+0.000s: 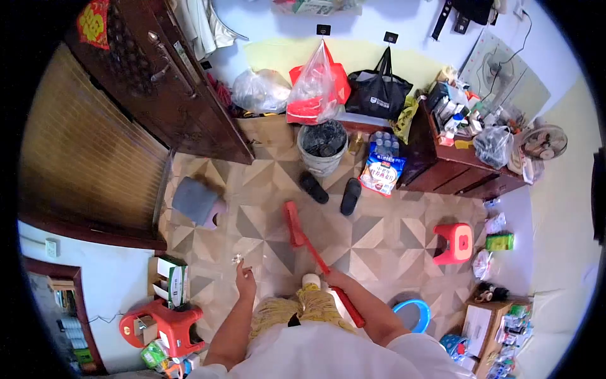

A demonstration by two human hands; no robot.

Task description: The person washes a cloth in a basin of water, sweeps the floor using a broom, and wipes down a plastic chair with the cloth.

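Both hands hang low before me: my right hand (333,278) grips the handle of a long red broom (295,228), while the fingers of my left hand (245,278) are partly bent by a small, pale, crumpled thing; whether they pinch it, I cannot tell.

Under everything spreads a patterned floor (404,252) of brown, beige and grey triangles. A dark brown carved wooden door (196,120) stands at the far left, and a dark red wooden cabinet (423,161) at the far right, set against the wall, I suppose, to leave the middle walkable.

A round greyish bucket (320,165) sits at the far side. The broom's head is just nearer than the black slippers (351,196) and to their left; its handle slants back towards my right side, probably so one arm can steer it low.

A grey-topped low stool (196,201) bounds the left, a red plastic stool (464,243) the right, and a round blue basin's rim (428,312) edges the near right. Between the two stools I have the most room, the slippers narrowing its far side.

Smallest is that crumpled thing (237,259), at my left fingertips.
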